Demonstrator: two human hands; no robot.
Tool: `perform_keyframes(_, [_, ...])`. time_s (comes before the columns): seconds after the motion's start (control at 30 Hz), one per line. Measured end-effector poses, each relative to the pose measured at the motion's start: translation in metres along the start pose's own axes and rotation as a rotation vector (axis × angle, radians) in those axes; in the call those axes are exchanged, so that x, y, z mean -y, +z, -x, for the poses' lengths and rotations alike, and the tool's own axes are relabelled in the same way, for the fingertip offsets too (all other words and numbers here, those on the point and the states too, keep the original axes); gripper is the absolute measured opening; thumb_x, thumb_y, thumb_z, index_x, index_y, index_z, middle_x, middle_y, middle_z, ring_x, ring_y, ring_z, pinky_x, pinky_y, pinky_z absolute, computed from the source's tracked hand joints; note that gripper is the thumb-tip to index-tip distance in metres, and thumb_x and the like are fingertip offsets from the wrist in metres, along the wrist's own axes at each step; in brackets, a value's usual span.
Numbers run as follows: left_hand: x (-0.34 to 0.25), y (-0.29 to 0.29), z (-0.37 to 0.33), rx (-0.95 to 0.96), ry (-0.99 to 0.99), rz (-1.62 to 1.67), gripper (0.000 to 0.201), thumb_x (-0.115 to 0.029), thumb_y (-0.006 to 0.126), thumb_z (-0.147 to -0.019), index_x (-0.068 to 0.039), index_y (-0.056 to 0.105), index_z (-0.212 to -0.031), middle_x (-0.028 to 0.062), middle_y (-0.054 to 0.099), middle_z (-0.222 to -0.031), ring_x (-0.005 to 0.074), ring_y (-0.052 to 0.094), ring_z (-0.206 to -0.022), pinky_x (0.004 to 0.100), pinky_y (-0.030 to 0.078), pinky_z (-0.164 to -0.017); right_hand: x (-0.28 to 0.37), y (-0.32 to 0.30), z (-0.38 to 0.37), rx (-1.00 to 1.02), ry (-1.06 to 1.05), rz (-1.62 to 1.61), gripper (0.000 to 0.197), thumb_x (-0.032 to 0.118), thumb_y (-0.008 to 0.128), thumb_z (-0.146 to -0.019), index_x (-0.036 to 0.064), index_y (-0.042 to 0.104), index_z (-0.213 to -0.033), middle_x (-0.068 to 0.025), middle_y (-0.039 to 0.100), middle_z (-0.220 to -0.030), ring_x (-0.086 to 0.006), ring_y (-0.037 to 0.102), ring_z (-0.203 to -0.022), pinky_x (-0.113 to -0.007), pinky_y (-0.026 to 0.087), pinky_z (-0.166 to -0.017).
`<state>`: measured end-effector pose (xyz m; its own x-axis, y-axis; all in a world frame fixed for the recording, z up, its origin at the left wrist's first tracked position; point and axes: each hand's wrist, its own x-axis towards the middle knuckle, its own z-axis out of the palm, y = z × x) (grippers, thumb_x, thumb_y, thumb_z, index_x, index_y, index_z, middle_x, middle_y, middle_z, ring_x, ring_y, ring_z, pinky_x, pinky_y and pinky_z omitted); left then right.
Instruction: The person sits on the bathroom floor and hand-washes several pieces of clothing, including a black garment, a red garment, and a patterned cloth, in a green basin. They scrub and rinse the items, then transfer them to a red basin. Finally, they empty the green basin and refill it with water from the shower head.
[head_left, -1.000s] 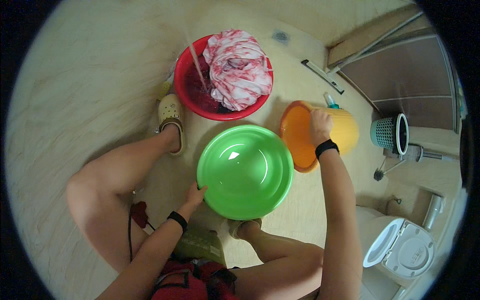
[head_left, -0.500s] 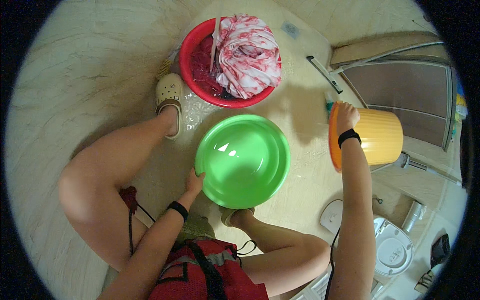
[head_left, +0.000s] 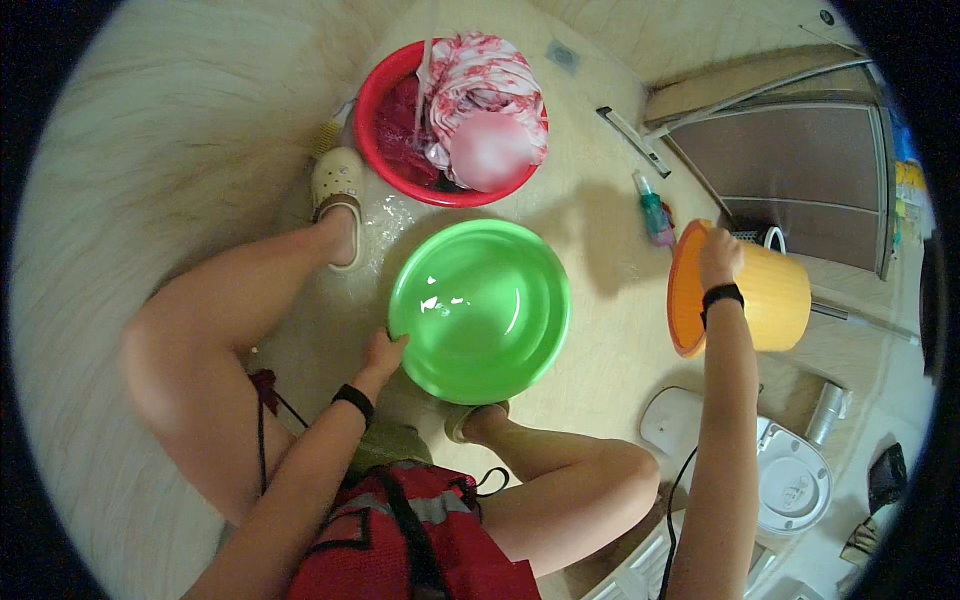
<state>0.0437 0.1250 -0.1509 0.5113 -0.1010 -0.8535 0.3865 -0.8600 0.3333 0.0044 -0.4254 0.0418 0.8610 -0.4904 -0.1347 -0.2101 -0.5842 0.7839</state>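
Note:
My left hand grips the near-left rim of a round green basin, thumb over the edge. Bright reflections show inside the basin. Out to the right, my right hand is closed on the rim of a yellow-orange bucket, which is tipped on its side with its mouth toward the basin. Beyond the green basin stands a red basin. It contains a bunched white cloth with red blotches and dark red fabric. A pale blur covers part of the cloth.
A green-and-pink bottle lies on the floor left of the bucket. A squeegee-like bar and a drain cover are farther back. A white toilet stands at right. My clogs flank the green basin; the floor by the left one looks wet.
My right hand has moved the bucket slightly right and toward me, uncovering the bottle on the floor. My left hand still grips the green basin's rim.

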Motion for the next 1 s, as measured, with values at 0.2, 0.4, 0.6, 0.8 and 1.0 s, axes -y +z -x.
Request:
perform_keyframes(0.2, [-0.013, -0.024, 0.012, -0.131, 0.001, -0.005, 0.070, -0.037, 0.062, -0.074, 0.012, 0.040, -0.118, 0.0275, 0.048, -0.116, 0.0382, 0.047, -0.108, 0.0412, 0.040, -0.090, -0.039, 0.016, 0.119, 0.134, 0.435, -0.534, 0.019, 0.020, 0.056, -0.079, 0.0022, 0.063, -0.079, -0.0179, 0.064, -0.082, -0.0339, 0.062, -0.077, -0.043, 0.051, -0.069])
perform_keyframes(0.4, [-0.037, 0.000, 0.019, -0.311, 0.196, -0.005, 0.066, -0.031, 0.063, -0.075, 0.010, 0.036, -0.118, 0.0281, 0.034, -0.123, 0.0396, 0.035, -0.115, 0.0439, 0.033, -0.096, -0.060, 0.126, 0.369, 0.288, 1.280, -1.083, 0.019, 0.015, 0.061, -0.072, -0.0037, 0.060, -0.075, -0.0158, 0.063, -0.069, -0.0326, 0.060, -0.062, -0.041, 0.045, -0.057])
perform_keyframes(0.6, [-0.042, -0.036, 0.020, -0.345, 0.388, -0.132, 0.066, -0.033, 0.062, -0.077, 0.010, 0.037, -0.120, 0.0262, 0.036, -0.124, 0.0386, 0.034, -0.115, 0.0417, 0.032, -0.096, 0.055, 0.026, 0.510, -0.176, 1.912, -2.345, 0.010, 0.008, 0.049, -0.077, 0.0044, 0.050, -0.086, -0.0037, 0.051, -0.079, -0.0144, 0.049, -0.067, -0.027, 0.039, -0.058])
perform_keyframes(0.8, [-0.075, -0.016, 0.063, -0.072, 0.589, 0.015, 0.045, -0.029, 0.056, -0.082, 0.008, 0.050, -0.108, 0.0209, 0.058, -0.099, 0.0266, 0.056, -0.092, 0.0355, 0.045, -0.080, 0.171, 0.047, 0.773, -0.056, 2.092, -1.615, 0.009, 0.016, 0.043, -0.077, 0.0073, 0.045, -0.074, -0.0037, 0.044, -0.064, -0.0150, 0.044, -0.053, -0.026, 0.036, -0.046])
perform_keyframes(1.0, [-0.097, -0.014, 0.110, 0.324, 0.699, 0.123, 0.031, -0.022, 0.053, -0.085, 0.007, 0.054, -0.097, 0.0128, 0.064, -0.081, 0.0162, 0.061, -0.069, 0.0269, 0.049, -0.065, 0.241, -0.007, 0.808, -0.619, 3.205, -1.540, 0.032, 0.036, 0.039, -0.084, 0.0056, 0.047, -0.082, -0.0063, 0.050, -0.068, -0.0152, 0.047, -0.058, -0.025, 0.040, -0.053])
